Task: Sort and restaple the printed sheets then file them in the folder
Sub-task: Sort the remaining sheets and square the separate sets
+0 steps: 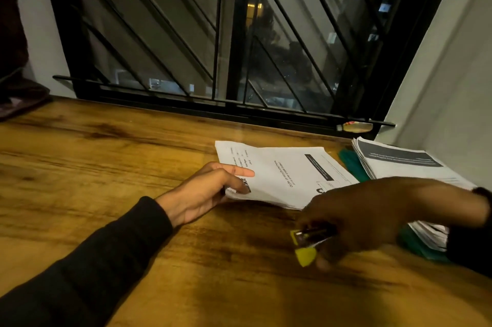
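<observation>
The room is dim, with warm yellow light on the table (106, 153). The right hand (354, 217) is dark and blurry. The window (213, 33) is dark, and straight lines bend near the edges.

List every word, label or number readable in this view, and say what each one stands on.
Nothing can be quoted with certainty.
Top sheet held by the left hand: bold black heading and small print lines, rotated and blurred.
Stack of sheets at right: white lines in a dark band, too small.
Bottle on the window sill: label unreadable.
</observation>
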Tool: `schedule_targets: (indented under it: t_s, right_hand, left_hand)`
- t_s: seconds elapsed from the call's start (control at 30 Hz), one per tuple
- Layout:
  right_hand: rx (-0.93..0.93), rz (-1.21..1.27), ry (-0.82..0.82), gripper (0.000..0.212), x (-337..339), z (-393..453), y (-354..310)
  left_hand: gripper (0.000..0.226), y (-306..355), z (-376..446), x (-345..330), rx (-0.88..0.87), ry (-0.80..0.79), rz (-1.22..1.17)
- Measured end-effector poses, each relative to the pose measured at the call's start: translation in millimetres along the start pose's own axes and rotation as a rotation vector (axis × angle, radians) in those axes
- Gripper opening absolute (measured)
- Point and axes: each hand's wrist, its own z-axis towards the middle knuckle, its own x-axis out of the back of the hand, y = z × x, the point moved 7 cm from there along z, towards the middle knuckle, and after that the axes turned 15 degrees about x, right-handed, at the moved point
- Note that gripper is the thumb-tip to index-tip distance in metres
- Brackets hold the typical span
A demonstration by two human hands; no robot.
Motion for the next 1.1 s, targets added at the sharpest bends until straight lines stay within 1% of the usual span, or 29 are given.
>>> schedule_targets:
  t_s: [0.07,0.1,0.13,0.2,0.3,0.37,0.43,0.57,0.63,0.7,0.83,0.9,1.1]
  right_hand:
    - [-0.021,0.662,0.082,0.028,-12.1,0.2,-11.4]
    - [-0.054,0.935,0.139,0.034,-18.3,-1.2,-16.0]
    - [-0.087,1.112,0.208,0.040,-24.5,-1.7,-19.5]
    - [-0.174,1.319,0.365,0.046,-39.0,0.1,-20.9]
    - [-0.244,1.602,0.601,0.042,-50.0,4.9,-24.3]
    - [-0.276,1.757,0.705,0.042,-54.2,8.0,-23.4]
    - [-0.282,1.864,0.762,0.044,-57.4,11.3,-22.2]
    - [-0.283,1.984,0.771,0.049,-56.8,13.1,-26.0]
    - [-0.270,2.026,0.788,0.049,-54.0,12.2,-27.7]
    - [-0.258,2.054,0.832,0.046,-50.5,11.5,-29.3]
    - [-0.272,2.084,0.985,0.033,-42.9,11.8,-30.1]
    - [-0.279,2.091,1.009,0.029,-43.1,15.3,-29.4]
    - [-0.333,2.070,1.026,0.036,-45.7,26.7,-29.0]
  left_hand:
    - [0.042,-2.8,-1.8,-5.5,0.007,-0.036,-0.030]
    - [0.044,-3.8,-3.8,-8.5,0.010,-0.057,-0.042]
    - [0.045,-4.0,-7.0,-11.8,0.012,-0.077,-0.050]
    - [0.046,-5.2,-13.4,-17.0,0.018,-0.104,-0.056]
    - [0.048,-9.5,-21.4,-22.9,0.027,-0.161,-0.074]
    - [0.049,-12.6,-25.3,-25.4,0.022,-0.191,-0.076]
    - [0.050,-13.5,-27.0,-27.4,0.009,-0.201,-0.086]
    - [0.049,-11.5,-28.1,-28.4,-0.016,-0.194,-0.098]
    - [0.056,-11.6,-29.0,-29.5,-0.016,-0.196,-0.074]
    - [0.060,-12.8,-29.8,-30.8,-0.011,-0.198,-0.056]
    - [0.053,-13.4,-30.5,-30.9,-0.012,-0.189,-0.045]
    - [0.053,-14.0,-31.0,-33.1,-0.012,-0.198,-0.032]
    - [0.051,-14.3,-34.3,-36.9,-0.034,-0.228,-0.011]
